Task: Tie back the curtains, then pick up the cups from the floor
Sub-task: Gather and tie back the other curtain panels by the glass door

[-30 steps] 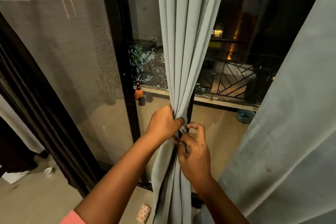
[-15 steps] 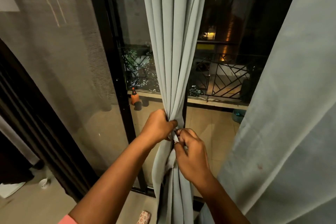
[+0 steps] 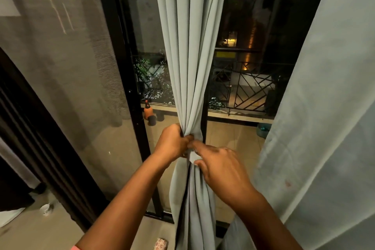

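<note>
Gathered curtain (image 3: pixel 190 79) hangs bunched in front of the glass door (image 3: pixel 129 87). Left hand (image 3: pixel 172 144) grips the bunch, fingers curled round the folds. Right hand (image 3: pixel 221 164) just beside it, motion-blurred; fingers extended toward the gathered fabric, thumb touching it. White cup (image 3: pixel 45 208) on floor far left; patterned cup (image 3: pixel 160 244) at bottom edge. Second curtain (image 3: pixel 324 128) hangs loose at right.

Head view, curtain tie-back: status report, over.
Left hand grips the gathered curtain. Right hand at the bunch, blurred, grip unclear. Cup on the floor, untouched. Nothing in the way.
</note>
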